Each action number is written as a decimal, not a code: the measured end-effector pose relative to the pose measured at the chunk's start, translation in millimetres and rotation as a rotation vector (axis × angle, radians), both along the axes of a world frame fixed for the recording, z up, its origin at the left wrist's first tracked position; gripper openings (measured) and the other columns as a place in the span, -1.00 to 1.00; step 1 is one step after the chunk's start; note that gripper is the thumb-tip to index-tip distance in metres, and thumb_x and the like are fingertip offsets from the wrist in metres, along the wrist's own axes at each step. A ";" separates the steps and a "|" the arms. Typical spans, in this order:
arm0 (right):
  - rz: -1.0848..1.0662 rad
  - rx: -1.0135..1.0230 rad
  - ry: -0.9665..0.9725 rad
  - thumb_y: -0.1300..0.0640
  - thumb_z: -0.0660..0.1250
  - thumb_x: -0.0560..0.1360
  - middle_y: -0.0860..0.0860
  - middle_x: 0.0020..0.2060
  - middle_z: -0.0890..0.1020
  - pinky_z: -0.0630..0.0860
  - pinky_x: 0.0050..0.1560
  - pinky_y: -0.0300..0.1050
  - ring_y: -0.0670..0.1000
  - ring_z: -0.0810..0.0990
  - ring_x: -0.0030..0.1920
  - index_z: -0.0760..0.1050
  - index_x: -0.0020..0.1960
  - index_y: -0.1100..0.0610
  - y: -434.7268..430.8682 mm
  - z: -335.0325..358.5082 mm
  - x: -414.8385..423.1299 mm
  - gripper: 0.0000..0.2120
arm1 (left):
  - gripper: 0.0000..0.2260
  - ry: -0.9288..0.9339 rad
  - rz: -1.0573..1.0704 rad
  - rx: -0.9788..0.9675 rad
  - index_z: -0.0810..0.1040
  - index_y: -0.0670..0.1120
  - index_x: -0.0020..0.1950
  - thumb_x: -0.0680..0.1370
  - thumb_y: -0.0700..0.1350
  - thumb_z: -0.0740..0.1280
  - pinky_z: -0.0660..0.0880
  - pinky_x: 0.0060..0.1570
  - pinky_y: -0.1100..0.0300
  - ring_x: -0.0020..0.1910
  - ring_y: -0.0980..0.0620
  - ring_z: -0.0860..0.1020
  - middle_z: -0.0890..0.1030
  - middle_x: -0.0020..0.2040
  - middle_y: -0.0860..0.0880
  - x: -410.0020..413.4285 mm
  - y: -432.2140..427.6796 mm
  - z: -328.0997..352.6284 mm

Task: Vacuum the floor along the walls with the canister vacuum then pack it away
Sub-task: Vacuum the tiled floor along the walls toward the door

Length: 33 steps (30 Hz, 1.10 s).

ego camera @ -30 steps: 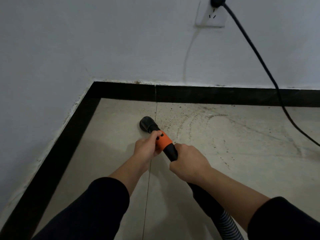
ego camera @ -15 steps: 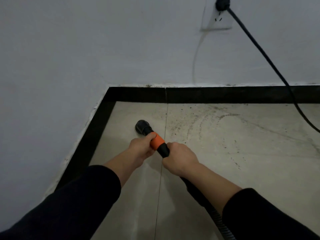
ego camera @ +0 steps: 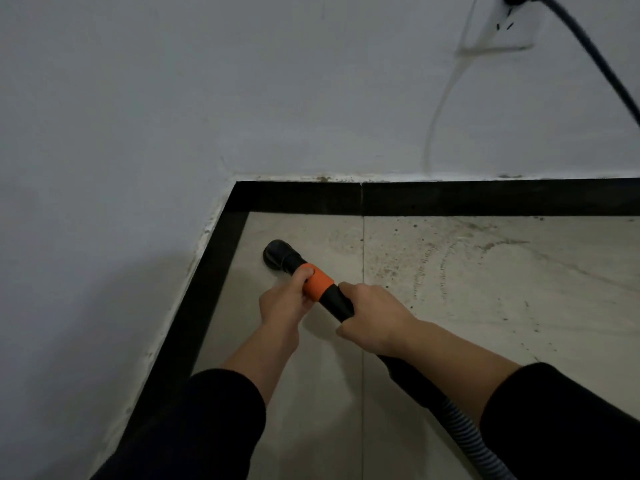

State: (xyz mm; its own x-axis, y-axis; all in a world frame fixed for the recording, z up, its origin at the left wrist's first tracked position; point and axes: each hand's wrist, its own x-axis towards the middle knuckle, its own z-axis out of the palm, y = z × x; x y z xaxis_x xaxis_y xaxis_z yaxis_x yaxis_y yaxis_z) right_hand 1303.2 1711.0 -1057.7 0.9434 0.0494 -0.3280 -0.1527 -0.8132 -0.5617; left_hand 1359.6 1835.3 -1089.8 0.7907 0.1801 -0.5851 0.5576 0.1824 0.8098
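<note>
The nozzle (ego camera: pixel 277 254) is black, the collar (ego camera: pixel 319 286) behind it bright orange, the tube (ego camera: pixel 335 303) black. At lower right the hose (ego camera: pixel 465 433) is ribbed in grey and black stripes. The walls (ego camera: pixel 242 98) are pale grey-white, the skirting (ego camera: pixel 485 199) black. The floor (ego camera: pixel 502 306) tiles are beige, flecked dark at right. White socket (ego camera: pixel 517 27), black cord (ego camera: pixel 595 60) upper right. The sleeves (ego camera: pixel 207 427) are black.

Nozzle (ego camera: pixel 277 252) sat on the floor (ego camera: pixel 485 306) near the corner, beside the left baseboard (ego camera: pixel 194 317), left hand (ego camera: pixel 284 301) gripped the collar (ego camera: pixel 318 284) behind it, right hand (ego camera: pixel 372 318) held the wand (ego camera: pixel 334 301) further back, hose (ego camera: pixel 460 427) trailed lower right, socket (ego camera: pixel 509 26) sat high on the far wall (ego camera: pixel 311 98), cord (ego camera: pixel 588 53) dropped rightward.
</note>
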 end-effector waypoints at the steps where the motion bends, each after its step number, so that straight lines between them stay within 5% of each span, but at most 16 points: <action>1: -0.001 0.016 -0.007 0.17 0.33 0.43 -0.01 -0.30 0.45 0.31 -0.39 -0.18 0.00 0.46 -0.31 0.34 -0.09 0.06 6.3 -0.9 4.5 -0.83 | -0.79 -0.008 0.002 0.007 0.56 -0.19 -0.10 0.44 -0.10 0.51 0.56 -0.18 0.22 -0.15 0.00 0.63 0.64 -0.10 -0.15 4.6 6.6 0.2; 11: -0.031 0.105 -0.035 0.17 0.36 0.41 -0.01 -0.29 0.47 0.35 -0.35 -0.15 0.04 0.48 -0.27 0.35 -0.12 0.06 39.1 -11.1 28.9 -0.83 | -0.83 -0.040 -0.059 0.095 0.55 -0.15 -0.12 0.48 -0.09 0.47 0.55 -0.17 0.21 -0.13 0.01 0.63 0.63 -0.03 -0.16 32.1 42.3 1.7; 19: -0.077 0.141 -0.083 0.21 0.33 0.41 -0.01 -0.31 0.45 0.37 -0.32 -0.15 0.00 0.45 -0.31 0.34 -0.12 0.05 50.9 -19.0 54.7 -0.83 | -0.61 -0.080 -0.069 0.094 0.53 -0.24 0.23 0.49 -0.07 0.45 0.57 0.08 0.09 -0.03 -0.02 0.63 0.63 0.03 -0.17 60.1 50.7 -7.2; 33: -0.149 0.206 -0.133 0.26 0.29 0.39 0.01 -0.31 0.44 0.34 -0.35 -0.17 0.01 0.44 -0.31 0.37 -0.07 0.10 55.3 -25.7 83.5 -0.83 | -0.70 -0.126 -0.077 0.069 0.55 -0.22 0.16 0.50 -0.10 0.43 0.55 -0.09 0.16 -0.03 -0.01 0.63 0.64 -0.01 -0.15 102.0 49.4 -22.1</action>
